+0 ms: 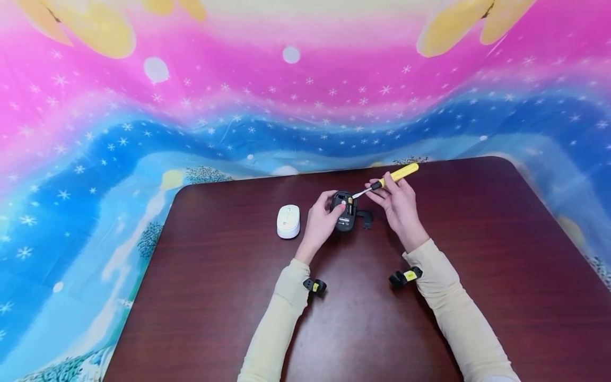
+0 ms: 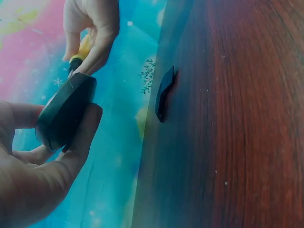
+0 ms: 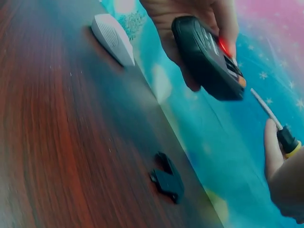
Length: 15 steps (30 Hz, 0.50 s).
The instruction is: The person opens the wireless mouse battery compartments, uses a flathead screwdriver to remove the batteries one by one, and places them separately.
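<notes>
Fingers of the left hand (image 1: 319, 222) curl round a black computer mouse (image 1: 345, 210), thumb on one flank and the others on the opposite one, so that it is lifted off the surface and turned underside up; this hold seems meant to keep the open battery bay facing the person and steady. In the right wrist view a red light glows on that underside, and an orange-tipped part, probably a battery, shows at the bay's edge. The right hand (image 1: 399, 204) pinches a yellow-handled screwdriver (image 1: 394, 176) close to its black collar, a grip near the shaft that likely gives fine control; the thin metal tip points into the bay, very near it, though whether it touches cannot be told. Just beside the mouse, on the dark wooden surface (image 1: 477, 254), lies a small black cover (image 1: 365, 218), apparently the battery door, set within easy reach. A white mouse (image 1: 288, 220) rests top up on the far side of the left hand, apart from the work. Behind the surface hangs a pink and blue backdrop (image 1: 143, 116) scattered with snowflakes.
</notes>
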Tool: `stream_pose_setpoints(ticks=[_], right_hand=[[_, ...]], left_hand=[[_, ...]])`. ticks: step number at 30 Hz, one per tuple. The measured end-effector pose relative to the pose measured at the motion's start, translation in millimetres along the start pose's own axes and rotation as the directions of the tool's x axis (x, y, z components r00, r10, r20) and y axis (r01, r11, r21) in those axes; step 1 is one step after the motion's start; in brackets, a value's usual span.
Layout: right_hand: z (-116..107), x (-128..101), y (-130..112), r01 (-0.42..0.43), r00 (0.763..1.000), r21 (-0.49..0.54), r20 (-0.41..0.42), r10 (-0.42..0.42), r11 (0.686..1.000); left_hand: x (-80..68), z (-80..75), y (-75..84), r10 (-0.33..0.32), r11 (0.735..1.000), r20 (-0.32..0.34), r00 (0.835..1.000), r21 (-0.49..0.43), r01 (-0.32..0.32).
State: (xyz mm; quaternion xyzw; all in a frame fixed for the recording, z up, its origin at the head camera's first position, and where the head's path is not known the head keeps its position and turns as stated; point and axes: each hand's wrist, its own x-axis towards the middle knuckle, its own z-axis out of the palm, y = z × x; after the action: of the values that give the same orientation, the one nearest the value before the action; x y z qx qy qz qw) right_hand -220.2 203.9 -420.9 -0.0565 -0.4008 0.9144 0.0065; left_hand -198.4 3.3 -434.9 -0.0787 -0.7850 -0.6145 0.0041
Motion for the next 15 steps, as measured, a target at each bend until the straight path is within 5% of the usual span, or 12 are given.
stream_pose_setpoints(ticks=[9, 15], right_hand=[[-15.9, -1.8, -15.4, 0.043, 0.991, -0.087, -0.126, -0.053, 0.995], [-26.4, -1.3, -22.4, 0.002, 0.994, -0.168, -0.109, -0.020, 0.986]], left_hand=[[0.6, -3.6, -6.6, -0.008, 0.999, -0.003, 1.000, -0.041, 0.008], [0.7, -3.5, -6.7, -0.019, 0.998, 0.010, 1.000, -0.067, 0.019]])
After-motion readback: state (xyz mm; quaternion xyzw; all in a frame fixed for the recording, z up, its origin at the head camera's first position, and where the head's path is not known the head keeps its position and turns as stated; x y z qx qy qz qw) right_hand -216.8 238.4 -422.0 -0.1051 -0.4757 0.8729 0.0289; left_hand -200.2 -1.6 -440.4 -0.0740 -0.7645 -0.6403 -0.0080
